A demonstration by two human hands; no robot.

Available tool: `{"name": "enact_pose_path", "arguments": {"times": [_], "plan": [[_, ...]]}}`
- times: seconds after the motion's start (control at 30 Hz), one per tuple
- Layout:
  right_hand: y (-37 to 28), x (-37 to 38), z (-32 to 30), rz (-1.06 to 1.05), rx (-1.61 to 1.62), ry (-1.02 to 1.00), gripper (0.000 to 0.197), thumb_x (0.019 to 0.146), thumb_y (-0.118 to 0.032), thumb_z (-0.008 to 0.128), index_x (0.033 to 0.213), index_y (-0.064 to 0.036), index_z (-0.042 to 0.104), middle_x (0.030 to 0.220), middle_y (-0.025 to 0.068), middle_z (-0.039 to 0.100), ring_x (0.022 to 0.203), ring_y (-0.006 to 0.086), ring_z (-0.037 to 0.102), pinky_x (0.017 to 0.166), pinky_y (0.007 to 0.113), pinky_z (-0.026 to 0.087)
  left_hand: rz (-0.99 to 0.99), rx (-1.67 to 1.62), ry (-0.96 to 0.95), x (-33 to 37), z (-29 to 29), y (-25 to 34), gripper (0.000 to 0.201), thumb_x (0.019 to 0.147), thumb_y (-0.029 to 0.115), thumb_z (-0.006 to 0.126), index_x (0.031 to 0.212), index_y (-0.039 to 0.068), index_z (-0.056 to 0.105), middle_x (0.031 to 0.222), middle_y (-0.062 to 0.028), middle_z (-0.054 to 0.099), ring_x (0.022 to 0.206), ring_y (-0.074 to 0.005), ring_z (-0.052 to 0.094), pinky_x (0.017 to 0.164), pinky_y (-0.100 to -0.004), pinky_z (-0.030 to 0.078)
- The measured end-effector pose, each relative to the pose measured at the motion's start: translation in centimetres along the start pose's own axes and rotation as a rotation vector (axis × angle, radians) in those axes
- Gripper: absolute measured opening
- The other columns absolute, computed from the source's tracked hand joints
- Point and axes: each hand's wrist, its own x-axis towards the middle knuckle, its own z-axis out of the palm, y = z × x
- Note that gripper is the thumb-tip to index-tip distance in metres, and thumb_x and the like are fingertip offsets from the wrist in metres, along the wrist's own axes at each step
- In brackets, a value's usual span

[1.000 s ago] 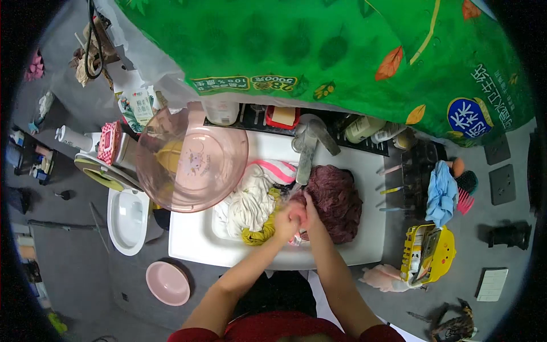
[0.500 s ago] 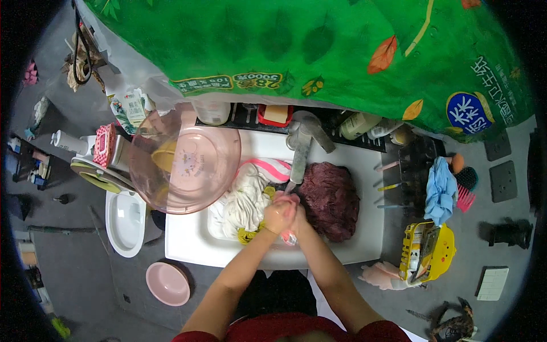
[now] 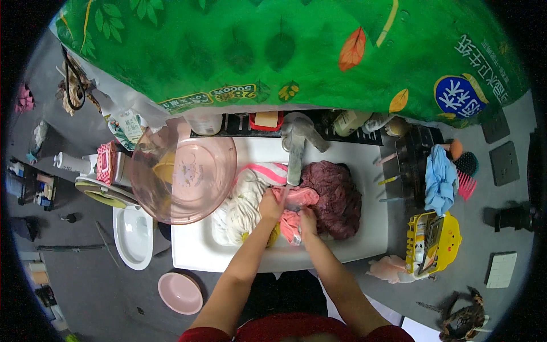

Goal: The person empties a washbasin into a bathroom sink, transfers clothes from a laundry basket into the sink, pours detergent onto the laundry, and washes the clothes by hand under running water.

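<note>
Both my hands are in the white sink [image 3: 356, 253], beneath the tap [image 3: 295, 159]. A wet pink cloth [image 3: 303, 196] is spread between them, its lower part bunched over the sink. My left hand [image 3: 270, 206] has its fingers closed on the cloth's left side. Lower down on the right, my right hand [image 3: 308, 220] pinches it too. White laundry [image 3: 244, 208] with a pink-striped piece lies heaped beside my left hand. A dark maroon heap of cloth [image 3: 331, 199] rests close to my right hand. Some yellow-green fabric [image 3: 273, 235] shows partly behind my left wrist.
A clear pink basin [image 3: 199, 214] overhangs the sink's left side. Bottles and a red soap dish [image 3: 266, 121] line the back ledge, under a large green package [image 3: 256, 51]. A yellow basket [image 3: 453, 242] hangs at right; a pink bowl [image 3: 180, 293] sits lower left.
My hands were pressed together around the bunched pink cloth; now they are apart, with the cloth opened out between them under the tap. The view has shifted slightly.
</note>
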Motion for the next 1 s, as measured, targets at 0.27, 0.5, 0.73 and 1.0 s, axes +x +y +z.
{"name": "enact_pose_path", "arguments": {"times": [0.27, 0.5, 0.73, 1.0], "plan": [[-2.7, -2.8, 0.4, 0.576, 0.478, -0.462, 0.066, 0.075, -0.065, 0.045, 0.114, -0.0119, 0.048, 0.106, 0.009, 0.054, 0.093, 0.0238, 0.053, 0.08, 0.041, 0.045, 0.22, -0.319, 0.153, -6.7, -4.5, 6.7, 0.021, 0.062, 0.009, 0.062, 0.079, 0.002, 0.051, 0.073, -0.0151, 0.056, 0.067, -0.031, 0.055, 0.062, -0.0359, 0.044], [-4.3, -1.4, 1.4, 0.222, 0.361, -0.385, 0.024, 0.082, -0.016, 0.045, 0.101, -0.0093, 0.057, 0.095, 0.0069, 0.059, 0.087, 0.0177, 0.056, 0.077, 0.033, 0.046, 0.251, -0.599, 0.133, -8.6, -7.1, 5.0, 0.023, 0.068, 0.005, 0.06, 0.088, 0.004, 0.047, 0.078, -0.0086, 0.052, 0.069, -0.0186, 0.051, 0.064, -0.028, 0.043], [-5.1, -2.5, 1.3, 0.237, 0.475, -0.382, 0.031, 0.084, -0.018, 0.038, 0.104, -0.0006, 0.053, 0.104, 0.0121, 0.058, 0.095, 0.0218, 0.055, 0.087, 0.035, 0.043, -0.511, -1.414, -0.015, -3.3, -3.3, 2.6, 0.041, 0.082, 0.016, 0.058, 0.116, 0.007, 0.036, 0.101, -0.0119, 0.05, 0.094, -0.0206, 0.051, 0.083, -0.0318, 0.042], [-4.0, -2.8, 0.4, 0.491, 0.918, -0.935, 0.047, 0.088, -0.038, 0.034, 0.117, -0.003, 0.046, 0.119, 0.0143, 0.048, 0.109, 0.0259, 0.048, 0.095, 0.041, 0.037, -0.325, -1.42, -0.445, -1.8, -4.2, 1.6, 0.022, 0.078, 0.012, 0.056, 0.098, 0.005, 0.051, 0.093, -0.0094, 0.057, 0.089, -0.0205, 0.054, 0.082, -0.0317, 0.044]]}}
